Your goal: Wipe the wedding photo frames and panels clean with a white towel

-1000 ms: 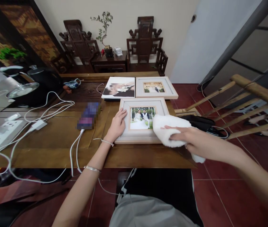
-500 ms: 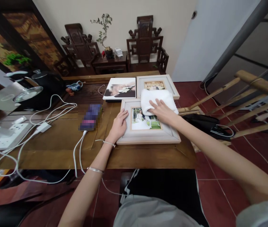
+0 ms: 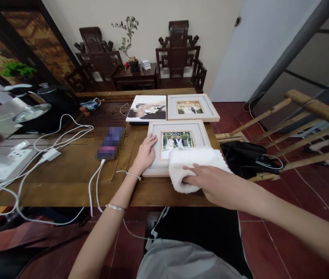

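Note:
A light wooden photo frame with a wide pale mat lies face up near the table's front edge. Along its left side, my left hand grips the rim, fingers bent over the edge. My right hand is closed on a folded, fluffy white towel at the frame's lower right corner. The towel hides that corner and the bottom of the photo, and hangs past the front rim. Behind lie a second photo frame and, to its left, a white-edged photo panel on something dark.
On the wooden table, a phone with a white cable lies left of my left hand. Farther left are a power strip, tangled cables and a glass lid. A bamboo chair with a black bag stands right.
My right hand has drawn the towel from the frame's upper right toward me, down to its lower right corner. The frame behind and the couple in the photo are now uncovered. My left hand stays put.

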The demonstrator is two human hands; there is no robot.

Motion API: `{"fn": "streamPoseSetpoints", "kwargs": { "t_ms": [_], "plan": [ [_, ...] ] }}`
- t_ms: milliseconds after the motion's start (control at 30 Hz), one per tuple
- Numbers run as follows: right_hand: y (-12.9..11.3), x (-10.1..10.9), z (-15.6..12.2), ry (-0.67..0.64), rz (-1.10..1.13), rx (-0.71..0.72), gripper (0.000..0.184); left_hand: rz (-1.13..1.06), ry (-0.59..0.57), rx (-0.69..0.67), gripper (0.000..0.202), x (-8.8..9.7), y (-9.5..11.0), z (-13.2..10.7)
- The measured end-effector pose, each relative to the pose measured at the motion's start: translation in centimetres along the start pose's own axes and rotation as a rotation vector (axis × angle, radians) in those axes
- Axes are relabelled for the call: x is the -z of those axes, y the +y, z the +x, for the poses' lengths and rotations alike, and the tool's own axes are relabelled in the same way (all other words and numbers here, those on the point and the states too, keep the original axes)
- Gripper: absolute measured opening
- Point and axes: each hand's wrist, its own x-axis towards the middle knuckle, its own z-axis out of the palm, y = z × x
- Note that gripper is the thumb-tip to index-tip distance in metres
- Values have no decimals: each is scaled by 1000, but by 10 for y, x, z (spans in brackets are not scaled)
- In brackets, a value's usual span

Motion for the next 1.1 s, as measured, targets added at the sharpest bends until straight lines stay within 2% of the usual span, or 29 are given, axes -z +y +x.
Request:
{"fn": "streamPoseSetpoints", "kwargs": {
  "t_ms": [100, 233, 367, 467, 600, 700, 800, 967, 1100],
  "plan": [
    [13, -17, 13, 84, -33, -49, 72, 6, -3, -2, 49, 1, 1, 0],
    [62, -43, 46, 228, -91, -118, 75, -1, -3, 2, 51, 2, 2, 0],
    [109, -43, 81, 341, -184, -219, 73, -8, -10, 0, 47, 3, 2, 0],
    [123, -36, 99, 326, -247, -230, 71, -17, 3, 0, 45, 3, 1, 0],
    [106, -35, 97, 232, -279, -243, 68, -18, 15, 6, 43, 1, 1, 0],
    [76, -31, 75, 109, -212, -224, 69, -18, 14, 13, 44, 1, 2, 0],
    [45, -16, 42, 4, -98, -129, 67, -14, 8, 20, 45, 1, 1, 1],
    [8, 7, 2, -69, 41, -29, 62, 6, -10, 3, 45, -1, -1, 0],
    [5, -7, 7, -12, 36, -3, 66, 51, -47, -26, 45, -1, -2, -1]
  ]
}}
